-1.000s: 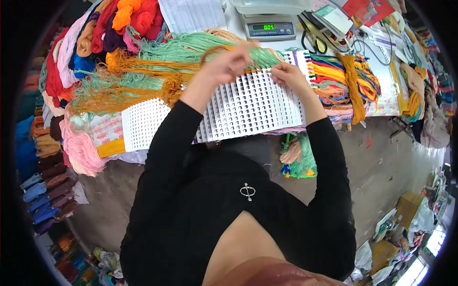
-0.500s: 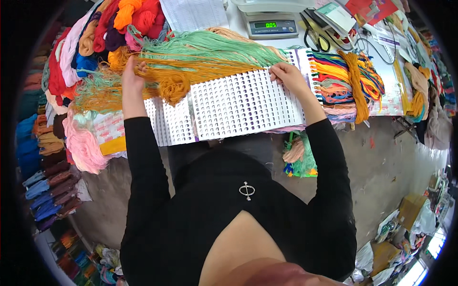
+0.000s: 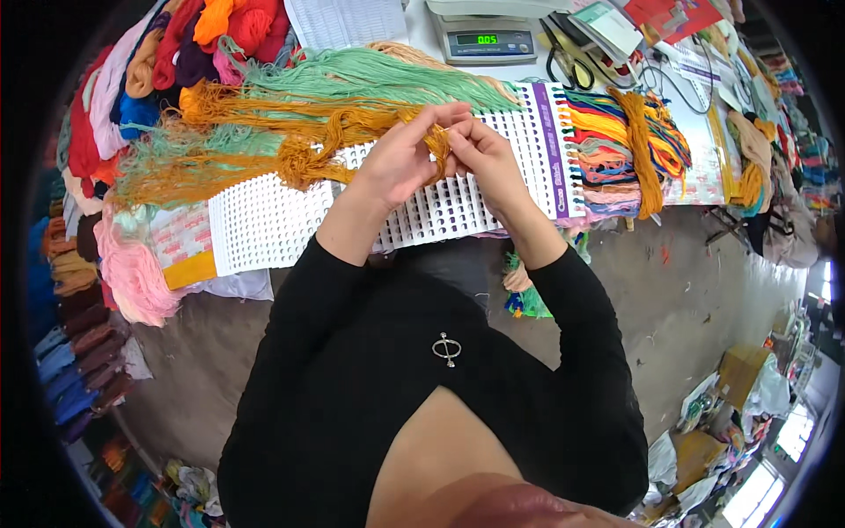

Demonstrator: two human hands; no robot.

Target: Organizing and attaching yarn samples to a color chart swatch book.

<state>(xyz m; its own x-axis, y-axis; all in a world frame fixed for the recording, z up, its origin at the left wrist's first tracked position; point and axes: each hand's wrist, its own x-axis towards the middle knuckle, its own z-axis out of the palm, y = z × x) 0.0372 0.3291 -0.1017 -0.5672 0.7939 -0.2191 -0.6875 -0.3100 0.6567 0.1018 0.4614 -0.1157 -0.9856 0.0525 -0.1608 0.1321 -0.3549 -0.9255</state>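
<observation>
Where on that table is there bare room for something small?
A narrow white tabletop strip shows between the paper sheet and the scale; a pale patch lies right of the multicoloured threads. Crowded: upper left, heaped with yarn skeins, and the middle, where the left hand and right hand hold ochre thread above the perforated card.

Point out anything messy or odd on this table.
Mustard thread sits in a knotted-looking clump left of the left hand, odd because the green thread beyond runs in fairly straight strands.
</observation>
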